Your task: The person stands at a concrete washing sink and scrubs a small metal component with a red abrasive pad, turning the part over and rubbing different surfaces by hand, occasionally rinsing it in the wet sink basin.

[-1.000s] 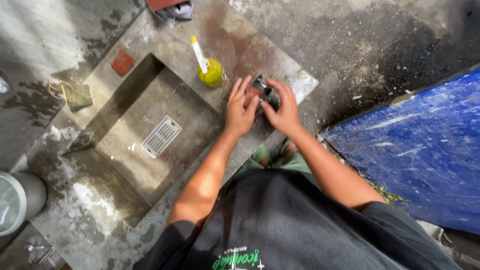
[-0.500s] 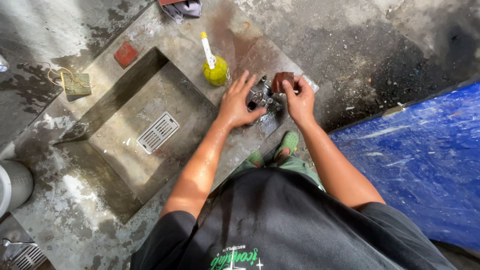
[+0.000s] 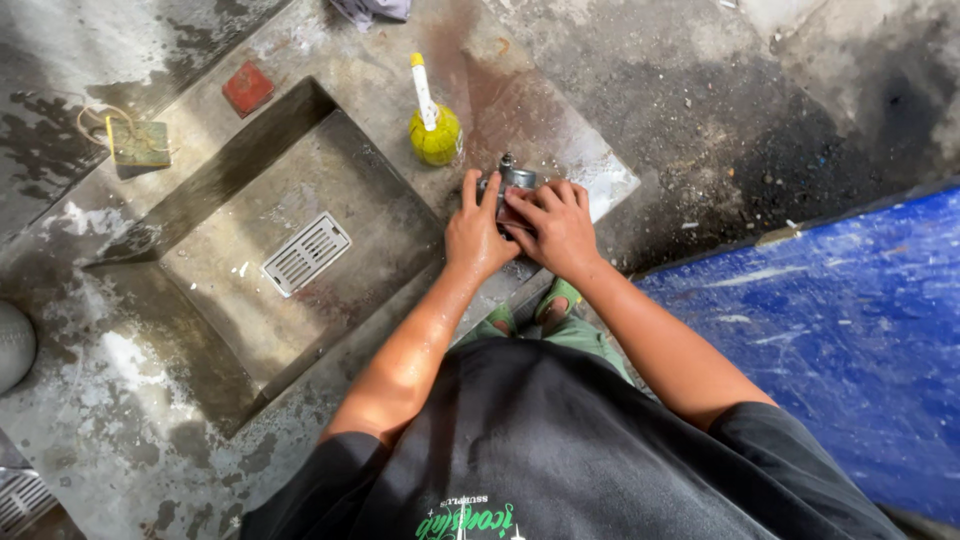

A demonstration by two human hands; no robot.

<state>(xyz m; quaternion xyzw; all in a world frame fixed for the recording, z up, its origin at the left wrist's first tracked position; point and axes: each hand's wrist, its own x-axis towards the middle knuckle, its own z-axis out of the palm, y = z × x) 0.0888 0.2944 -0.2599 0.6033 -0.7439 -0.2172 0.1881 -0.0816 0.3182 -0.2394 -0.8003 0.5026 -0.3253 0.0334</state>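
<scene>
both hands (image 3: 520,228) clamp a small metal part (image 3: 512,181) (rigid, probably heavy, wet-slick) on the bench (image 3: 590,170); grip its body.

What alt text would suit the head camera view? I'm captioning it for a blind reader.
Seen from above, a person's left hand and right hand press together on a small metal part at the edge of a wet concrete wash basin. A yellow bottle stands just beyond it; a drain grate lies in the basin.
</scene>
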